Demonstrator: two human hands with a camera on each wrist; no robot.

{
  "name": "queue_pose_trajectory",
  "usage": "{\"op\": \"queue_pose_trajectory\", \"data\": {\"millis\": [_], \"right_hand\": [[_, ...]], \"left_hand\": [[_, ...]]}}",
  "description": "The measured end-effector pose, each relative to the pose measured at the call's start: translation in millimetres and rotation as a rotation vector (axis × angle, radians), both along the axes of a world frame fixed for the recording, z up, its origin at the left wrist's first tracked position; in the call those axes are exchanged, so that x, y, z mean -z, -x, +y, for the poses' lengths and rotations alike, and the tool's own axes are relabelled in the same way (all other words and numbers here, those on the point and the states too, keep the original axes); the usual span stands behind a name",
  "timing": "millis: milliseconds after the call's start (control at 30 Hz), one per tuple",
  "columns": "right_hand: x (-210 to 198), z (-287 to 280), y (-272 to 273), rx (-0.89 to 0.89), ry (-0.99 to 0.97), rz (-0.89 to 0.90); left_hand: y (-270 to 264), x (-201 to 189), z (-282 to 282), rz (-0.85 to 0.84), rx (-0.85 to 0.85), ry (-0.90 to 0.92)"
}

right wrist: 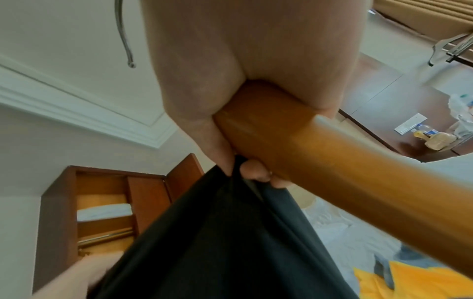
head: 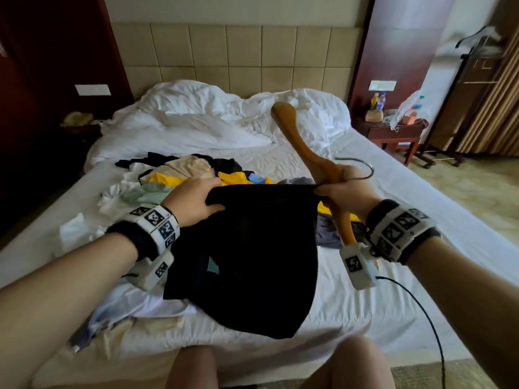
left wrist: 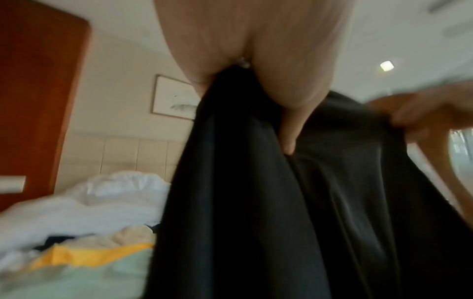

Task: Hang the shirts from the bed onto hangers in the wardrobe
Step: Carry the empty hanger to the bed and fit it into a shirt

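Observation:
A black shirt [head: 261, 248] hangs stretched between both hands above the bed, its lower part draped on the sheet. My left hand [head: 193, 200] grips its top left edge, thumb pressed into the cloth [left wrist: 256, 202]. My right hand [head: 342, 189] grips a wooden hanger [head: 297, 141] at its middle and pinches the shirt's top right corner [right wrist: 230, 232] with the same fingers. The hanger [right wrist: 358, 172] stands tilted, one arm pointing up toward the pillows, its metal hook [head: 362, 169] off to the right. A pile of shirts [head: 179, 175], yellow, beige, pale green and white, lies behind.
The white bed [head: 365, 304] fills the middle, with a rumpled duvet [head: 224, 116] by the headboard. A nightstand [head: 393, 133] with bottles stands at the right, a clothes rack [head: 463, 80] beyond it. An open wooden wardrobe [right wrist: 107, 212] shows in the right wrist view.

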State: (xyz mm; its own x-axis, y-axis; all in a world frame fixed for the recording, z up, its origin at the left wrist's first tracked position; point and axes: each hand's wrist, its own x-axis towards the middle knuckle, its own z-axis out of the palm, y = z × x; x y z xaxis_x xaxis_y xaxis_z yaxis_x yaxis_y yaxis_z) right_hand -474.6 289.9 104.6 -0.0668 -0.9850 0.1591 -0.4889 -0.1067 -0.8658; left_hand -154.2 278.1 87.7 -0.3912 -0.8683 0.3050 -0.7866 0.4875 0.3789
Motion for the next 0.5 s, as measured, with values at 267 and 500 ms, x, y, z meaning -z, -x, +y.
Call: {"op": "queue_pose_trajectory", "data": {"millis": [267, 500], "right_hand": [[-21, 0, -16, -0.056, -0.018, 0.050], [-6, 9, -65, -0.199, 0.015, -0.020]], "left_hand": [[-15, 14, -14, 0.042, -0.024, -0.206], [91, 17, -8, 0.375, 0.213, -0.235]]}}
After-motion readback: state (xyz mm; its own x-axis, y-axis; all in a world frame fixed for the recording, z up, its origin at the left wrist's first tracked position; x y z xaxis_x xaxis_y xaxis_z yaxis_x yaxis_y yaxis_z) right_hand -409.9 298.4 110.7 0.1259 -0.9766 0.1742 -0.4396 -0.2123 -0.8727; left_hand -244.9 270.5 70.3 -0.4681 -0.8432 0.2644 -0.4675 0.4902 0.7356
